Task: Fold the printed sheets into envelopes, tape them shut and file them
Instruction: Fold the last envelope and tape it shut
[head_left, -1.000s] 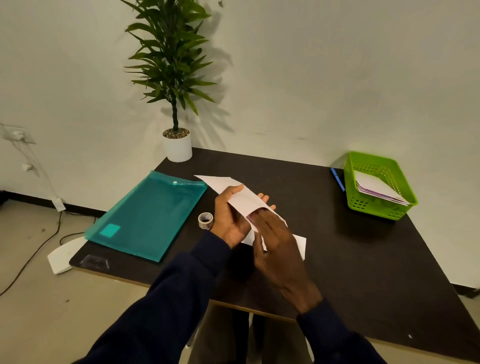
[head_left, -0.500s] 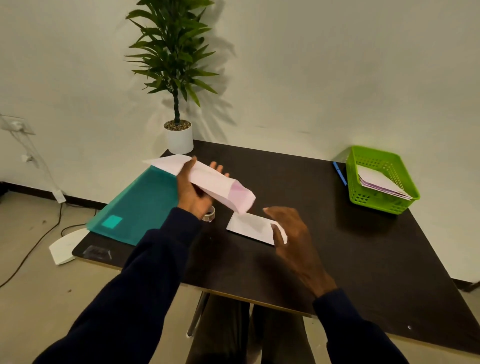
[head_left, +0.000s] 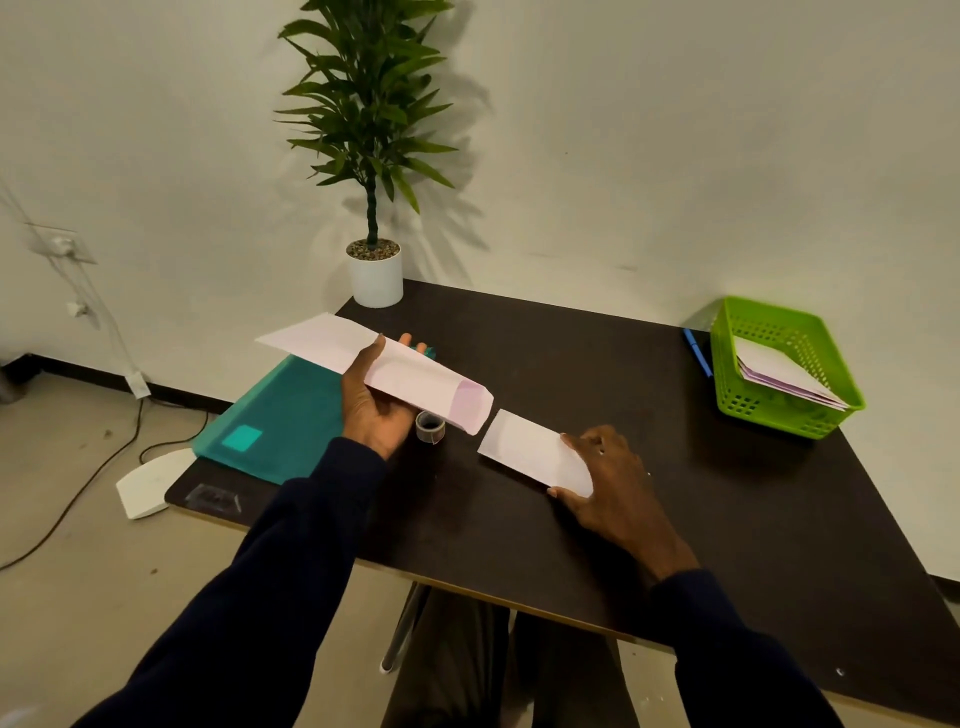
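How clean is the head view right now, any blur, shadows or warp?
Head view: left hand holding the folded sheet and right hand fairly sharp; wall socket at the left edge smeared; plant throws soft shadows on the wall; green basket darkens the table beside it; wide-angle stretch toward the borders.

Pale, plain wall (head_left: 675, 130) all across the back, lit warm and soft; a dark worktop (head_left: 727, 519) stood with one corner pushed towards it, a lighter edge strip showing along the near side; at that far corner a leafy plant (head_left: 369, 104) rose from a white pot (head_left: 376, 278), and its feathery shadow fell on the wall to the right; low on the left sat a white socket (head_left: 62, 244); a dark skirting board (head_left: 78, 371) ran along the wall's foot; a dark cable (head_left: 78, 493) looped over the beige floor (head_left: 78, 597); a flat white piece (head_left: 148, 483) lay just beside the worktop's left corner; a slim metal leg (head_left: 402, 629) showed underneath.
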